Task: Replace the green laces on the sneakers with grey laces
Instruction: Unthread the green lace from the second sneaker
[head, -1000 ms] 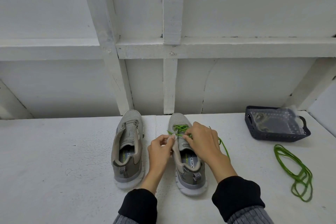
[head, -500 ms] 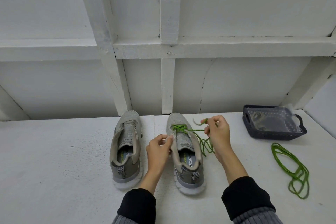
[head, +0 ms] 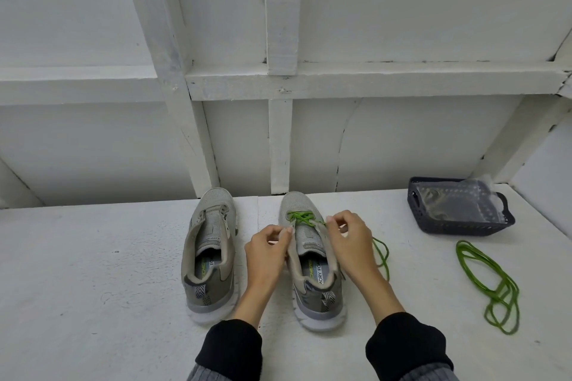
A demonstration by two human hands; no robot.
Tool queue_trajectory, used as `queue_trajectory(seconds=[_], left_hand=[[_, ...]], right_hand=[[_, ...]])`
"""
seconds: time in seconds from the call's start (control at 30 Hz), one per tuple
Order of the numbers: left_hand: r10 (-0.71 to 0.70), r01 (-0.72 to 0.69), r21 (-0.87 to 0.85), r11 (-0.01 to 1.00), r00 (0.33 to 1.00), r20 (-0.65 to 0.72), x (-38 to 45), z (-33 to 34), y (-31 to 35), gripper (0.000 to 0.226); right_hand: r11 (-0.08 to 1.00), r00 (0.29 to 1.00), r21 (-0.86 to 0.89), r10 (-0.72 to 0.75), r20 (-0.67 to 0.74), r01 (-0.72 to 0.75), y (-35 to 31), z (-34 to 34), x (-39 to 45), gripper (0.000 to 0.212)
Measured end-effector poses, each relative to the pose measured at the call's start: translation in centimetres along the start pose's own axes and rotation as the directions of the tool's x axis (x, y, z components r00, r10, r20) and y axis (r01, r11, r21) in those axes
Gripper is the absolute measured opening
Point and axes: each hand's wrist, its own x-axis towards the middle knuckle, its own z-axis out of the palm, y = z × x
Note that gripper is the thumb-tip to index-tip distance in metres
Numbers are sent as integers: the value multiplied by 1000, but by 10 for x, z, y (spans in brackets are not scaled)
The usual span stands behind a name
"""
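A dark perforated basket (head: 461, 223) stands at the far right of the white counter (head: 93, 272); it contains a clear plastic bag (head: 458, 202) whose contents cannot be made out. A loose green lace (head: 489, 281) lies coiled on the counter just in front of the basket, apart from both hands. Two grey sneakers stand side by side, toes toward the wall. The left sneaker (head: 210, 254) carries no lace. The right sneaker (head: 312, 260) retains a green lace (head: 301, 217) crossed through its front eyelets, its free length trailing onto the counter to the right of the shoe. The left hand (head: 267, 252) pinches the left eyelet edge of the right sneaker between thumb and fingers. The right hand (head: 349, 241) is curled at the right eyelet edge, fingertips pinching the green lace there.
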Motion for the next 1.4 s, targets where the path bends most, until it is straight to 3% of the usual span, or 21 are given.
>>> queue_trajectory(seconds=[0.1,0.23,0.3,0.4,0.5,0.57,0.63,0.7,0.8,0.87,0.93,1.0,1.1,1.17,1.23,1.3,1.33,1.4], left_hand=[[10,-10,34,999,1000,-3,1,0,3,15],[87,-89,296,951,996,18,1,2,15,8],[193,-208,499,841,978,81,4,6,20,21],[338,-412,637,651,909,242,15,14,34,29],[295,-493,714,497,870,395,22,23,43,32],[254,-479,747,462,878,406,23,25,45,30],[251,-466,740,486,885,393,23,26,43,24],[266,-426,650,629,904,335,23,24,39,17],[200,-225,281,933,973,114,22,19,29,13],[67,-64,78,995,997,-39,17,16,28,11],[55,-44,134,990,995,-79,16,15,29,8],[175,-157,353,922,984,-21,16,15,33,22],[384,-438,591,678,896,224,19,19,47,28],[343,-505,717,480,860,377,20,24,52,27],[248,-487,789,374,872,421,20,28,53,30],[205,-462,795,394,887,414,21,30,51,28],[205,-446,767,462,895,397,22,30,48,26],[203,-366,610,703,925,321,22,29,42,21]], right_hand=[[999,991,-2,33,131,-34,-6,9,-2,26],[991,993,74,112,19,-113,-1,13,-5,28],[980,986,123,162,-25,-158,0,14,-5,29],[963,973,170,221,-63,-208,-1,15,-7,31],[950,961,198,261,-87,-240,-1,16,-7,32],[943,953,214,282,-107,-255,0,16,-7,34],[937,948,226,297,-113,-267,0,17,-8,35],[933,946,241,302,-119,-267,0,18,-9,35],[935,948,247,292,-124,-255,0,17,-11,35],[935,950,251,286,-124,-249,0,17,-11,35],[936,951,256,282,-127,-243,-1,17,-12,34],[936,952,263,276,-130,-235,-1,17,-12,34],[938,955,261,268,-128,-229,-1,17,-12,33],[939,955,261,264,-131,-224,-1,17,-13,32],[939,956,264,263,-132,-222,-1,17,-13,31],[939,956,265,262,-135,-220,-2,16,-14,31],[939,956,266,261,-137,-218,-2,16,-14,31],[938,955,268,262,-139,-218,-2,16,-14,30]])
